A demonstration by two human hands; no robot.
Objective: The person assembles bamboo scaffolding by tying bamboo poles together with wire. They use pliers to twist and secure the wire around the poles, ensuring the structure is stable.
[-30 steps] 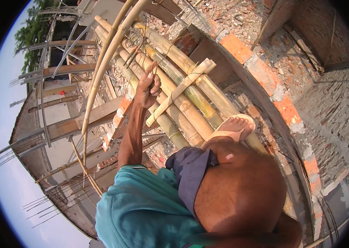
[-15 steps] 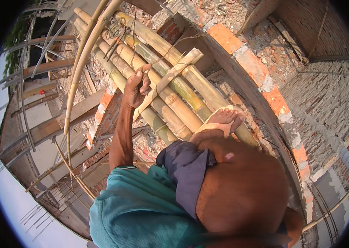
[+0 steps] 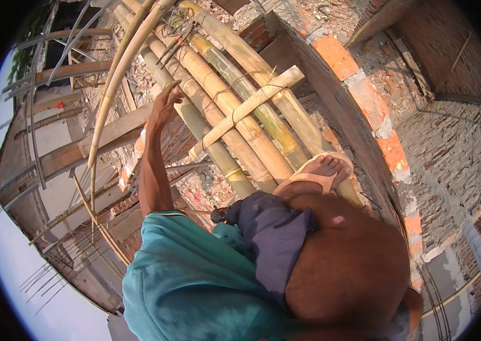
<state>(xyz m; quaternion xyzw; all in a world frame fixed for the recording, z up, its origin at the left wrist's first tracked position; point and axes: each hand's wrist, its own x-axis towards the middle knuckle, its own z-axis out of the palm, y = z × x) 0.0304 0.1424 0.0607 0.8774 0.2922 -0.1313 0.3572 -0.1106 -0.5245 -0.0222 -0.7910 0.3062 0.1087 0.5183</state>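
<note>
My left hand (image 3: 164, 108) reaches forward over the leftmost of several bamboo poles (image 3: 260, 145) lashed side by side. Its fingers are loosely bent and apart, and I see nothing in them. A split bamboo crosspiece (image 3: 266, 96) lies across the poles, with thin dark ties around the crossings. Just beyond my fingertips, a dark tool with long handles, like pincers (image 3: 173, 50), rests on the poles beside a tangle of thin wire (image 3: 176, 25). My right hand is out of sight.
My sandalled foot (image 3: 325, 167) stands on the poles at their near right end. A brick wall edge (image 3: 365, 102) runs along the right, with rubble below. Long curved bamboo poles (image 3: 112, 85) rise at left. Grey pipe (image 3: 478, 247) shows at far right.
My left hand has left the crosspiece tie and moved left and forward toward the tool, its curled fingers loosening. The whole view has shifted slightly.
</note>
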